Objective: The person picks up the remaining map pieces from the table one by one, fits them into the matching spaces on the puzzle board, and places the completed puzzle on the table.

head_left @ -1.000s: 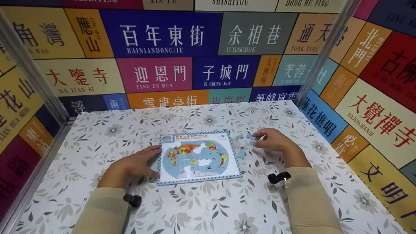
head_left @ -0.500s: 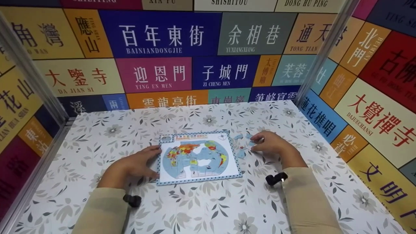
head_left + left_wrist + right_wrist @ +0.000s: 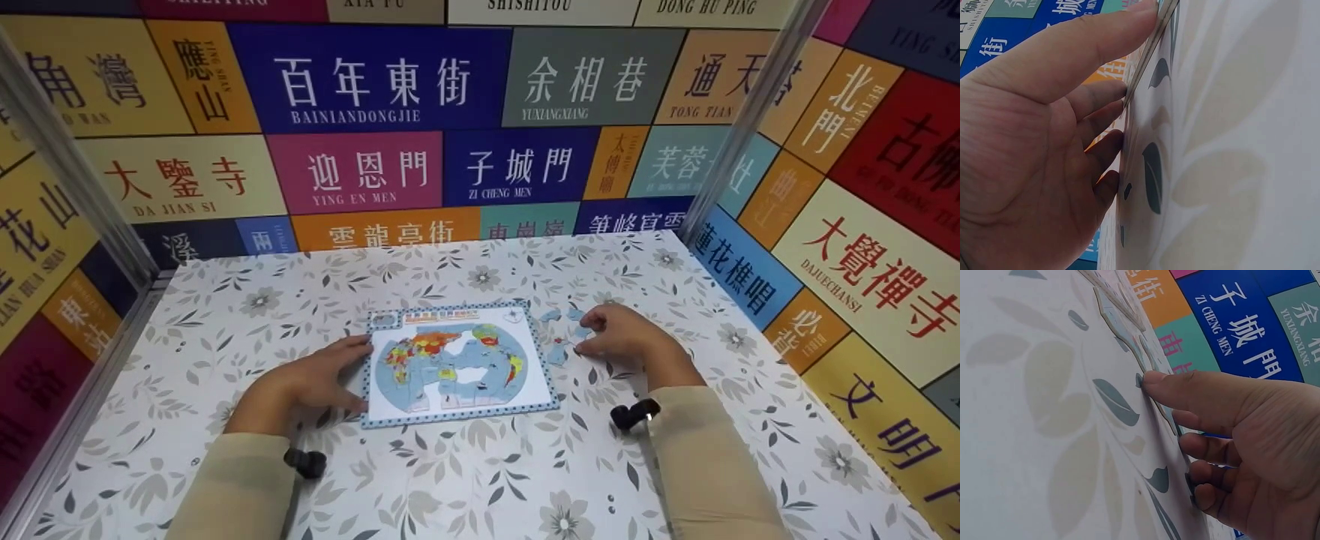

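A world map jigsaw puzzle board (image 3: 390,400) with a blue dotted border lies on the table, partly filled with pieces. White gaps show in its middle and lower part. My left hand (image 3: 315,379) rests along the board's left edge, fingers extended. In the left wrist view its thumb (image 3: 1129,31) touches the board's edge. Right of the board, my right hand (image 3: 626,334) is low over the table, thumb and index finger at a blue puzzle piece (image 3: 582,331), which their curled tips partly hide. The right wrist view shows the thumb (image 3: 1157,378) against the piece's edge.
Several loose blue pieces lie beside the board's right edge, among them an upper one (image 3: 551,316) and a lower one (image 3: 557,354). A floral cloth (image 3: 480,480) covers the table. Panels with large Chinese lettering (image 3: 375,82) stand behind and at both sides.
My right hand has shifted slightly left and toward me, and its index finger has curled in more, uncovering more of the upper loose pieces. The left hand and the board stay put.
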`<state>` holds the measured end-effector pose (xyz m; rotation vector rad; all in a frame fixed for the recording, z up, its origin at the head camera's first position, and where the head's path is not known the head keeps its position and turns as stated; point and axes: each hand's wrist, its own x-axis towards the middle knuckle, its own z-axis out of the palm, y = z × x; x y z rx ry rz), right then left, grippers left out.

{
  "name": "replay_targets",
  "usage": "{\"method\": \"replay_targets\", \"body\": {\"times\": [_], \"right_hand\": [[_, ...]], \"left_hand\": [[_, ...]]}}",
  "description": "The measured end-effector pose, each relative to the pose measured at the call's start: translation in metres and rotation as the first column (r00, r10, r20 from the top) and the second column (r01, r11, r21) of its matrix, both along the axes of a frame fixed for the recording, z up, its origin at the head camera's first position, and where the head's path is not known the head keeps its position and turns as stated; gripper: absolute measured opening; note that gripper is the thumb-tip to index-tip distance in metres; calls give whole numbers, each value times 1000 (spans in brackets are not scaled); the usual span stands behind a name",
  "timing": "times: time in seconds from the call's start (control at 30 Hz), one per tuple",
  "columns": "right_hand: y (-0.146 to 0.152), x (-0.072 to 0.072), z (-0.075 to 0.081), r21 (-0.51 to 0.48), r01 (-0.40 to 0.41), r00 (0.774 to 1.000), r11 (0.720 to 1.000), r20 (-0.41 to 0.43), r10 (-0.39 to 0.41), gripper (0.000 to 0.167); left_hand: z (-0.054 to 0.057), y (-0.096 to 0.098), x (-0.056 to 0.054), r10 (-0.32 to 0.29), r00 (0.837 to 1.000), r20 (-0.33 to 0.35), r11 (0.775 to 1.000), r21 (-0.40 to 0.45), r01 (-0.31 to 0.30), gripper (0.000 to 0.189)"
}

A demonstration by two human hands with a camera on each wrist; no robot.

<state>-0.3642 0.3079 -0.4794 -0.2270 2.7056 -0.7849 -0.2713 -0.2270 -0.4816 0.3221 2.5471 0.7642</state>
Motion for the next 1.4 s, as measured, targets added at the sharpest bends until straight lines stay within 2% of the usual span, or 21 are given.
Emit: {"method": "replay_targets", "body": {"times": [0.3,0.7,0.9,1.07,1.4], "right_hand": [[-3,0,-1,8,23,1000,1000,2,-23,55],[-6,2,1,-19,47,999,999,-5,-47,53],[-9,3,8,-50,9,999,999,-47,-12,51],[-17,4,16,-36,-24,996,999,-88,21,53],[-34,9,28,-24,-22,996,999,-92,20,56]], "left_hand": [[0,0,0,9,1000,12,1000,7,-9,111],[-1,0,-2,18,1000,16,1000,-10,-17,111],[-1,-1,-2,8,1000,6,1000,-6,-8,110],[-2,-1,-1,-14,1000,-9,1000,6,14,109],[0,-1,-1,-8,1000,9,1000,4,8,110]]}}
